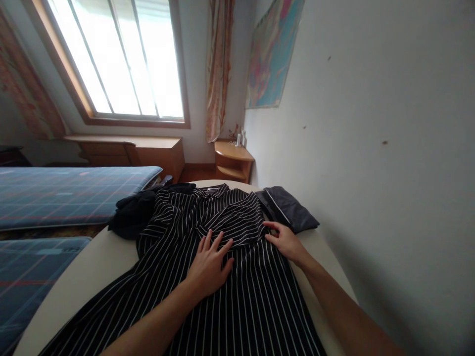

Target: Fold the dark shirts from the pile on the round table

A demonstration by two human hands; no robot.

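Observation:
A black dress with thin white stripes [256,291] lies spread along the table, its collar at the far end. One sleeve [237,217] is folded inward across the upper part; the other sleeve [163,210] lies bunched at the left. My left hand [210,267] rests flat on the middle of the dress, fingers spread. At the right side edge, by the folded sleeve, my right hand [285,242] touches the fabric with thumb and forefinger apart.
A dark grey folded garment [293,210] lies right of the dress, and a black crumpled garment [131,215] at the left. The pale round table [107,257] stands between a wall [389,198] and blue checked mattresses [74,193]. Beyond are a wooden desk [159,143] and corner shelf [233,151].

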